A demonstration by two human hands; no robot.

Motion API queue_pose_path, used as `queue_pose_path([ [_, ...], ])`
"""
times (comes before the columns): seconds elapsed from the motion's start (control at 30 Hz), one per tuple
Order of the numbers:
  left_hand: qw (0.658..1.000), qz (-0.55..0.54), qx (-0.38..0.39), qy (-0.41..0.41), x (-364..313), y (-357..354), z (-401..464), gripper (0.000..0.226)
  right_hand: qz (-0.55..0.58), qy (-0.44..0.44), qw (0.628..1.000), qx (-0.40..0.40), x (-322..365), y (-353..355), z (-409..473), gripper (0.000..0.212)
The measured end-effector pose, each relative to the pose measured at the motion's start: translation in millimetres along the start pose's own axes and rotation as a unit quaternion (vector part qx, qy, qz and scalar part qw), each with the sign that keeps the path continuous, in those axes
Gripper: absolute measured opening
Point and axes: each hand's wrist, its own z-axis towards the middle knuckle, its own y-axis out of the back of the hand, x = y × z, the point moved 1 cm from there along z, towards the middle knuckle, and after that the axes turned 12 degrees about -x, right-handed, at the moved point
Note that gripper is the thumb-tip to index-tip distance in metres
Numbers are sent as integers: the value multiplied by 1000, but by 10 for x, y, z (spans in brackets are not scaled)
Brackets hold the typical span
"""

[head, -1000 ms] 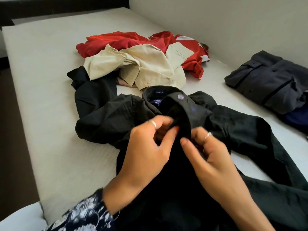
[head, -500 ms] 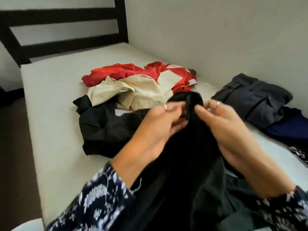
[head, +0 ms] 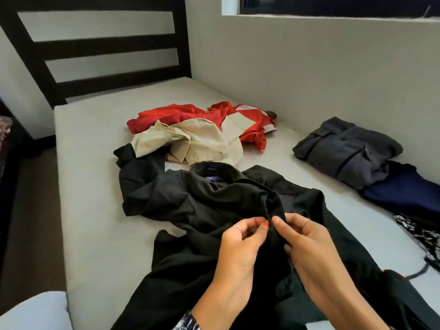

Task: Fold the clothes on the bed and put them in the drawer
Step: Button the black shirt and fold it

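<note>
A black shirt (head: 190,201) lies spread and rumpled across the near half of the white mattress (head: 95,129), its collar toward the headboard. My left hand (head: 240,246) and my right hand (head: 307,241) meet over the shirt's front edge, each pinching the black cloth between thumb and fingers. Behind it lies an unfolded beige shirt (head: 197,141), partly on top of a red garment (head: 181,113). At the right, by the wall, sit a folded grey shirt (head: 345,148) and a folded navy garment (head: 404,189). No drawer is in view.
A dark slatted headboard (head: 100,53) stands at the bed's far end. A pale wall (head: 309,67) runs along the right side under a window ledge. A black-and-white patterned cloth (head: 421,234) lies at the right edge. Dark floor (head: 31,210) borders the bed's left.
The black shirt, raised in front of me half a second ago, has come back down onto the mattress. Both hands have dropped lower and nearer, still gripping its front edge. The view has tilted up.
</note>
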Motion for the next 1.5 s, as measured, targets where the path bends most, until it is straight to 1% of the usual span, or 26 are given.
queue_pose_path([
  [0.1,996,75,-6,-45,48,26,-79,15,4,-9,1000,3,-1,31,-53,12],
  [0.17,980,151,-18,-129,-14,32,-121,11,-1,-3,1000,11,53,58,-66,12],
  [0.33,863,295,-33,-408,-694,-84,-70,7,-44,123,991,30,622,13,74,8],
  [0.4,788,334,-47,-515,-1172,-197,-40,6,-105,233,967,6,997,-30,231,8],
  [0.43,747,351,-63,-560,-1444,-263,-7,7,-159,309,937,-24,1201,-59,345,11],
  [0.5,668,396,-88,-624,-1991,-430,97,9,-303,441,838,-105,1614,-112,575,11],
  [0.53,612,446,-98,-646,-2225,-513,169,10,-377,476,782,-142,1797,-136,682,4],
  [0.6,453,561,-117,-683,-2577,-687,154,15,-509,493,682,-182,2187,-188,788,13],
  [0.63,387,597,-125,-691,-2685,-757,57,21,-550,493,647,-191,2352,-204,778,13],
  [0.67,343,615,-129,-698,-2803,-826,-93,23,-567,498,627,-192,2533,-193,742,9],
  [0.7,331,604,-130,-714,-2866,-871,-227,20,-571,498,631,-166,2674,-147,682,4],
  [0.73,346,565,-115,-740,-2914,-888,-375,14,-563,496,651,-116,2801,-83,629,4],
  [0.8,455,509,-51,-729,-2829,-771,-565,9,-471,432,765,79,2854,124,354,11],
  [0.83,495,522,-34,-694,-2729,-663,-579,9,-414,371,813,174,2788,180,195,11],
  [0.87,500,552,-39,-666,-2586,-532,-511,9,-394,328,828,227,2668,221,144,11],
  [0.9,476,590,-65,-649,-2382,-398,-411,11,-422,312,819,233,2478,241,151,14],
  [0.93,439,630,-89,-635,-2186,-288,-302,14,-473,324,795,197,2268,237,266,17],
  [0.97,423,652,-95,-621,-1939,-184,-220,19,-515,331,776,148,2002,224,363,17],
  [1.0,442,646,-81,-618,-1674,-111,-167,21,-530,327,774,111,1724,207,416,14],
  [1.07,535,596,-35,-598,-1197,-49,-170,23,-467,282,836,67,1208,180,393,14],
  [1.13,653,519,-7,-551,-843,1,-230,21,-375,227,898,40,773,145,273,17],
  [1.2,764,425,-12,-485,-625,63,-176,8,-310,207,928,8,465,99,161,16],
  [1.23,803,398,-16,-444,-546,99,-144,5,-293,207,933,-10,354,71,104,15],
  [1.3,863,345,-11,-369,-426,165,-101,15,-285,220,932,-35,222,35,-12,13],
  [1.37,900,303,-7,-311,-326,235,-61,15,-277,234,931,-48,136,8,-87,13],
  [1.5,926,264,3,-270,-202,395,44,17,-246,241,937,-61,0,-59,-170,19],
])
